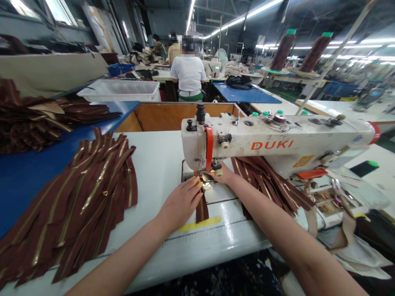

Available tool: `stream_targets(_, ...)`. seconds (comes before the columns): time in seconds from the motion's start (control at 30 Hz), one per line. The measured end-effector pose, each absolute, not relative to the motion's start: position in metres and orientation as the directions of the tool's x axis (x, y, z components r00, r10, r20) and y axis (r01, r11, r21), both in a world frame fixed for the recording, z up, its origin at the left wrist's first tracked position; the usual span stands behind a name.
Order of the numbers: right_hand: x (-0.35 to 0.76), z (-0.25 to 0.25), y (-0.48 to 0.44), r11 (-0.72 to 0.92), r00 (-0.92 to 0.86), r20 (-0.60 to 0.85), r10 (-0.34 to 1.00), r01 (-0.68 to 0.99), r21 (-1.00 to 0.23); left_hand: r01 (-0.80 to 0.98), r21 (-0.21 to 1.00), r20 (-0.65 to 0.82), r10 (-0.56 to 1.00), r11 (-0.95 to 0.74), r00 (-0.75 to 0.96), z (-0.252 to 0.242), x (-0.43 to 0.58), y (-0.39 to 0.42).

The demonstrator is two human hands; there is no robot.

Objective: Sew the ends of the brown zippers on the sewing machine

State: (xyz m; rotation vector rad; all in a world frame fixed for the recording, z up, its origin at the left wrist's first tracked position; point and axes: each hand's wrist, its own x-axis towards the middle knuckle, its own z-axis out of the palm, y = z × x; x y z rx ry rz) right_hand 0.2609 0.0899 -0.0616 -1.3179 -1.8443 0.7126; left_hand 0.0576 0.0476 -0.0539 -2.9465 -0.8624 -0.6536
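A brown zipper (202, 207) with metal teeth lies lengthwise under the needle area of a white sewing machine (274, 137). On its near part rest the fingertips of my left hand (182, 200), fingers pressed together and holding it against the machine bed, just left of the presser foot (207, 177). Behind and right of the foot is my right hand (224, 173), close to the machine bed. The machine head and foot hide most of its fingers, so I cannot tell what they grip.
A spread pile of brown zippers (92, 193) covers the table's left side. More zippers (262, 181) lie beneath the machine arm. A small tray (330, 199) holds scissors at right. Thread cones (282, 51) stand behind. A person in white (188, 74) sits ahead, beyond a white bin (123, 91).
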Motion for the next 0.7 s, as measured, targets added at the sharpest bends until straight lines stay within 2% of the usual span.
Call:
stream_targets(0.4,0.255,-0.053,0.086,0.344,-0.182,0.292,0.939,0.484,-0.804,0.543,0.159,0.340,0.562,-0.824,0.754,-0.047,0.057,0.042)
stream_targets(0.7,0.259,-0.053,0.078,0.345,-0.172,0.299,0.939,0.473,-0.811,0.538,0.102,0.334,0.538,-0.837,0.774,-0.044,0.052,0.029)
